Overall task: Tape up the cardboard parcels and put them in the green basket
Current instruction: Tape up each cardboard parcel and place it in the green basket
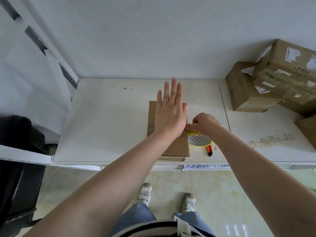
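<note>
Parcel [172, 144], table's near edge: my left hand [171, 110] flat on top, fingers straight. Right hand [204, 123] pinches tape roll [200, 140] beside parcel's right edge. Advice: press firmly, draw tape taut.

A white bench [106, 127] fills the middle of the frame, with a smudge of brown residue [271, 140] at its right. An orange-and-black utility knife [209, 150] lies near its front edge. A black object [18, 151] sits at the left edge. Below, pale tiled floor [222, 189], white sneakers [145, 192] and blue jeans [136, 218] show. A white wall [153, 40] fills the top.
</note>
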